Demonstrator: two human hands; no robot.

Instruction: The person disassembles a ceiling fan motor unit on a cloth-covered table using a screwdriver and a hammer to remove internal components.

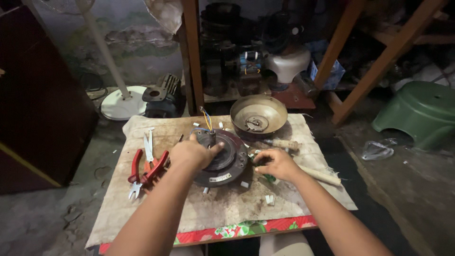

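A dark round fan motor [226,161] lies flat in the middle of a low cloth-covered table [151,208]. Coloured wires [206,121] rise from its centre shaft. My left hand [193,152] rests on top of the motor, fingers wrapped over its hub. My right hand [276,163] is at the motor's right edge, fingers curled around a small green-handled tool, mostly hidden. Small white bits [269,199] lie scattered around the motor.
Red-handled pliers [147,173] and a pale strip lie at the table's left. A metal bowl-shaped cover [258,115] sits at the back. Two wooden-handled tools [318,175] lie right. A green stool [419,111], a white fan base [122,104] and cluttered shelves surround the table.
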